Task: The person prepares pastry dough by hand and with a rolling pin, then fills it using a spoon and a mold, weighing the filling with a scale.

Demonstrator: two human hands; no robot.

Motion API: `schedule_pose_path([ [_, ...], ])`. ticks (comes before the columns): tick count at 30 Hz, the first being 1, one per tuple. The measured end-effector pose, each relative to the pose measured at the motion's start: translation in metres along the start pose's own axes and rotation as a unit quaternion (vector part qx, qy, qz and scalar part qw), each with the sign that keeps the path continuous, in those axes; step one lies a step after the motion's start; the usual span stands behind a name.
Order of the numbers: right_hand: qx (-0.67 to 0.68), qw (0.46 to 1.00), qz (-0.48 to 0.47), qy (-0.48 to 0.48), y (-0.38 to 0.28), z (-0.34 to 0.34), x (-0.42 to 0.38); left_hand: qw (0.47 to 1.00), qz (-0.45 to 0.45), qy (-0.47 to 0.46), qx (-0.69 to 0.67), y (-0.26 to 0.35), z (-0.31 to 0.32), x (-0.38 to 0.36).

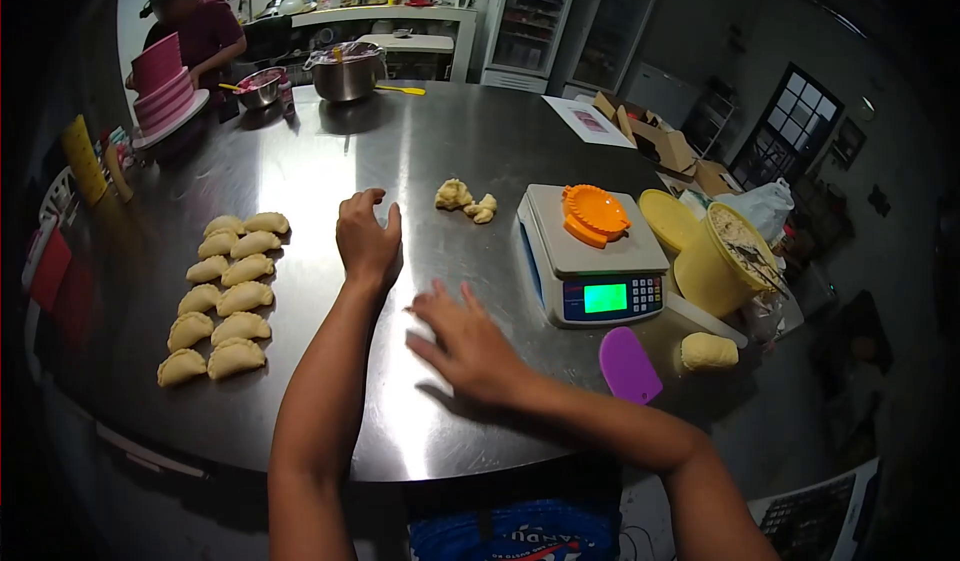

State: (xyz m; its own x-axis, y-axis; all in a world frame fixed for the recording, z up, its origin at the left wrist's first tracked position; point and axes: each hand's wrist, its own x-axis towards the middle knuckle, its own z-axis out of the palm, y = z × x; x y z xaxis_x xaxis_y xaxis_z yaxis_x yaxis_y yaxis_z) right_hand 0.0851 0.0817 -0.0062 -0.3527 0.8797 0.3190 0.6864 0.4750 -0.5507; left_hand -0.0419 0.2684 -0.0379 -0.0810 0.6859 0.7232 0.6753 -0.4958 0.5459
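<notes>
Steel worktop (520, 141) gleams around my left hand (368, 241), half-curled with thumb apart, and my right hand (465, 346), spread open and blurred; I see nothing in either. I seem to be between pieces of dough shaping: folded pastries (247, 296) lie in two columns leftward, loose dough (453, 195) ahead, near the scale (600, 263). Picking it up would call for a forward reach and gentle pinch.

Dumplings (240, 327), loose dough (454, 195) and dough block (709, 352) are all pale yellow; mold (596, 213) is orange, scale (547, 219) has an off-white top, blue front panel (574, 303), bright green display (605, 298). Scraper (629, 364) is purple, tub (706, 275), lid (667, 219) and spatula (406, 90) are yellow, cake (165, 93) is pink. Table (480, 146) is silver-grey with white glare streaks, cloth (515, 535) is blue with white lettering.
</notes>
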Motion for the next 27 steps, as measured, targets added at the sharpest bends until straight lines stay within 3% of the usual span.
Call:
schedule_pose_path([
  [2,-0.009,0.999,-0.047,0.012,-0.013,-0.012,-0.019,0.999,-0.033,-0.025,0.002,0.003,-0.005,0.0],
  [4,0.107,0.991,-0.062,-0.055,-0.011,-0.033,-0.037,0.998,-0.043,-0.038,0.008,0.006,-0.008,0.0],
  [5,0.214,0.976,-0.012,-0.036,-0.007,-0.041,-0.041,0.999,-0.04,-0.031,0.009,0.006,-0.007,0.0],
  [8,-0.087,0.992,-0.088,0.003,0.012,-0.055,-0.025,0.999,-0.026,-0.018,0.009,0.008,-0.004,-0.001],
  [11,-0.027,0.996,-0.052,-0.074,0.028,-0.028,-0.02,1.0,-0.007,-0.018,0.005,-0.001,0.001,-0.002],
  [12,-0.013,0.995,-0.08,-0.064,0.028,-0.019,-0.02,1.0,-0.003,-0.014,0.007,0.0,0.0,-0.001],
  [17,-0.137,0.969,-0.136,-0.155,-0.021,-0.027,-0.068,1.0,-0.008,-0.013,0.007,0.0,0.0,-0.003],
  [20,-0.173,0.972,-0.035,-0.157,-0.002,-0.035,-0.078,1.0,-0.006,-0.021,0.01,0.003,-0.004,-0.002],
  [21,-0.153,0.972,0.047,-0.173,0.001,-0.04,-0.061,1.0,-0.01,-0.018,0.011,0.003,-0.004,-0.001],
  [24,-0.214,0.97,0.09,-0.078,0.029,-0.02,-0.002,1.0,-0.017,-0.014,0.007,0.002,-0.002,-0.002],
  [26,-0.148,0.986,0.061,-0.048,0.041,-0.004,0.038,1.0,0.001,-0.01,0.0,-0.003,0.001,-0.002],
  [27,-0.051,0.987,0.095,-0.121,0.028,-0.009,0.05,1.0,-0.004,-0.016,-0.003,-0.001,-0.002,-0.002],
])
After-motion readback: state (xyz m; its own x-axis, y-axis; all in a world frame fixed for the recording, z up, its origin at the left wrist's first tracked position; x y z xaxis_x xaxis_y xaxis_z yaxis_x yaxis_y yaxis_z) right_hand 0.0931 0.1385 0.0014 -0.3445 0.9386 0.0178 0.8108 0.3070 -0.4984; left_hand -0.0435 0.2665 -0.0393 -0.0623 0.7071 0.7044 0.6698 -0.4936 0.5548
